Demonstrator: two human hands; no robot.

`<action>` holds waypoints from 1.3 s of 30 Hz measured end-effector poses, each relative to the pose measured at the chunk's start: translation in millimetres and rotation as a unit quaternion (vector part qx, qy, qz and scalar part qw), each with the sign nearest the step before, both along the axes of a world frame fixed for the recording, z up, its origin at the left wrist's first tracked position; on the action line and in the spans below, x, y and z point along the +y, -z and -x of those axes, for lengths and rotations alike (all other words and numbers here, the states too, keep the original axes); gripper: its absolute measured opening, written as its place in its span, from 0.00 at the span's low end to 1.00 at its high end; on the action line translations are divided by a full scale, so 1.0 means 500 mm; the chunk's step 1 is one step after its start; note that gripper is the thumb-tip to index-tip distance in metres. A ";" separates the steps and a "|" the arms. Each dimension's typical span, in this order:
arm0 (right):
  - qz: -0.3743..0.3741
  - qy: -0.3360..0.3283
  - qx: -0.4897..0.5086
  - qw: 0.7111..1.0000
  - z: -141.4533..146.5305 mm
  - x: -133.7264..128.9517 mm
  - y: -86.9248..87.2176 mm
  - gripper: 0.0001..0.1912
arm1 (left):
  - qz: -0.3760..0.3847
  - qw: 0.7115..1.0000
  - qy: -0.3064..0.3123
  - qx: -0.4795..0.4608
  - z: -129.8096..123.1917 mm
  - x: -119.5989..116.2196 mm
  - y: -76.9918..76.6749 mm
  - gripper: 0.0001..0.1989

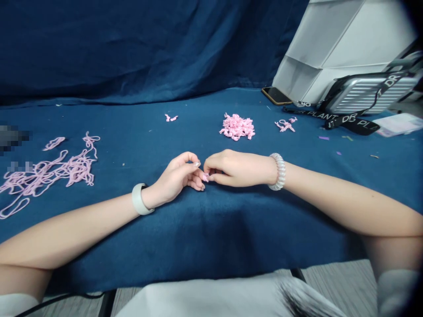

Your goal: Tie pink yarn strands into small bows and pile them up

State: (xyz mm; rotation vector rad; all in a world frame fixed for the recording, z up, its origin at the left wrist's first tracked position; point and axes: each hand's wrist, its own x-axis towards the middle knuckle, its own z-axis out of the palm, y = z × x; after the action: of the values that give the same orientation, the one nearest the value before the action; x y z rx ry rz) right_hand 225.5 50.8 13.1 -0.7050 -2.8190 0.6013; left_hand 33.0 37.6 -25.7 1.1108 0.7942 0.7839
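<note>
Over the blue cloth [211,233], my two hands meet at the fingertips. A small pink piece [205,177] shows between them. My right hand [231,168] pinches it from the right, with thumb and fingers together. My left hand [180,177] has its thumb raised and its other fingers loosely curled, the fingertips touching the pink piece. Behind my right hand lies a pile of pink knotted yarn pieces [237,127]. Two smaller groups of pink bits lie on either side, one at the back [171,118] and one to the right [284,125].
Tangled pink yarn [77,169] spreads at the left, near a small bundle [54,143]. Back right are a phone [276,96], a white box [307,53], a silver case [370,94] with a black lanyard [355,123], and a card [398,124].
</note>
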 end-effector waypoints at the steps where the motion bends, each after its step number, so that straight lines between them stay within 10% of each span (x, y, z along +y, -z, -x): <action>1: 0.001 -0.001 -0.010 1.000 0.001 -0.001 0.001 0.07 | 0.008 1.000 0.003 0.006 -0.001 0.000 -0.003 0.09; 27: -0.049 -0.003 0.019 0.999 0.003 -0.003 0.021 0.08 | 0.267 0.963 -0.022 0.011 0.009 -0.005 -0.054 0.07; 39: -0.195 0.052 0.100 0.974 0.006 0.001 0.061 0.15 | 0.169 0.982 -0.065 0.049 -0.010 -0.028 -0.054 0.03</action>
State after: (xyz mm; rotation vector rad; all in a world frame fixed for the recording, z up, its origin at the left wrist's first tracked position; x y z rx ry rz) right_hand 222.5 51.1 -17.5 -0.6648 -2.5794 0.0847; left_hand 37.8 23.6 1.2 0.8037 1.0494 0.6754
